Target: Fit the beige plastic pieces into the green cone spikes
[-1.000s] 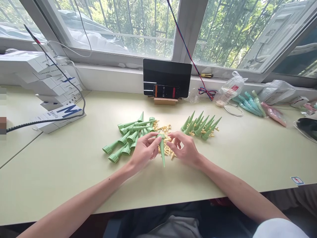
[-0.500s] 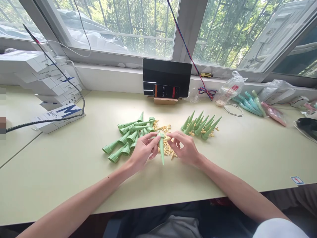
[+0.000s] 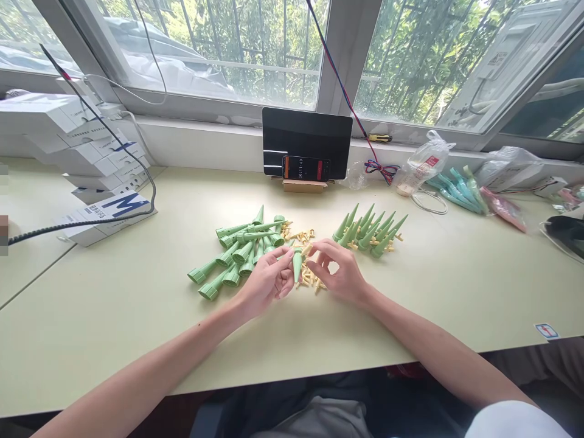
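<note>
My left hand [image 3: 269, 275] is closed on the wide capped end of a green watering spike [image 3: 297, 267], whose tip points down toward me. A small yellow valve piece [image 3: 306, 249] sticks out from the spike's right side near the cap. My right hand [image 3: 338, 267] is just right of it, thumb and forefinger apart, with the forefinger's tip at or very near the yellow piece. Beneath the hands lies a pile of loose yellow valve pieces [image 3: 311, 280], partly hidden. To the left, several green spikes [image 3: 232, 255] lie heaped.
Several green spikes with yellow pieces [image 3: 365, 234] stand point-up in a group at the right. Behind are a phone [image 3: 306, 168] and a dark tablet [image 3: 307, 134]. White boxes [image 3: 103, 161] are stacked at the left, a black cable [image 3: 86, 224] across them. Plastic bags [image 3: 422, 163] lie back right.
The spike has tilted, so its tip looks shorter and the yellow piece now angles upward. My right thumb and forefinger have spread apart from the yellow piece.
</note>
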### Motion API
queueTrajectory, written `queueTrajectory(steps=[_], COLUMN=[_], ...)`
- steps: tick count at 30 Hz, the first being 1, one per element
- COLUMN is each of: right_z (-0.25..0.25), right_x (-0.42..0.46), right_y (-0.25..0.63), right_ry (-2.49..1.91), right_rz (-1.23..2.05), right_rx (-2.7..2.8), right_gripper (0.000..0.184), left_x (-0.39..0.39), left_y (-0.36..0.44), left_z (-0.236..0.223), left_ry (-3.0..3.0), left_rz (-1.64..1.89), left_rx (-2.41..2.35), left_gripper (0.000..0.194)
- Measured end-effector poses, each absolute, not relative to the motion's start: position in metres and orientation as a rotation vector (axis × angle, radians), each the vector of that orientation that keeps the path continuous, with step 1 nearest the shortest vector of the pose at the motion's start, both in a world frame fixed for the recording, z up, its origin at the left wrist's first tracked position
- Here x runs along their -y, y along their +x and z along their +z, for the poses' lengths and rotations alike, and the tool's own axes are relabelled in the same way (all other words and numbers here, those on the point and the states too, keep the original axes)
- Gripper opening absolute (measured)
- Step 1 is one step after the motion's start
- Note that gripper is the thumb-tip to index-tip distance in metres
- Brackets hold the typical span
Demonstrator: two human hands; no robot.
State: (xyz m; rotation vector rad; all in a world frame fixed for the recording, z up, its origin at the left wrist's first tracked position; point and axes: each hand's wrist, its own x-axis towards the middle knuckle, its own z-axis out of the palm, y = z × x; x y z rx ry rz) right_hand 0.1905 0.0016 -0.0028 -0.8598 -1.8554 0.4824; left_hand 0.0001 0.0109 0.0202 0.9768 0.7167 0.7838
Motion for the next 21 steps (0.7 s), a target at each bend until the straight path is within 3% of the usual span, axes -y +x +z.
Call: queueTrajectory(steps=[15,21], right_z=[-0.0080,-0.0079], right_x=[0.0000,0.0009], right_y=[0.1868,0.1841], right_ry=[-0.917,-0.923], right_rz=[0.542,0.518], right_rx=[1.956,1.978], right_gripper=[0.047,0.045], left_x=[-0.0116,-0.0077], left_y=[-0.0006,0.0032], left_z=[0.0140,0.0147], left_ry=[0.885,0.914], left_rz=[0.724,0.715], left_rx=[-0.673,-0.734], left_gripper=[0.025,0.033])
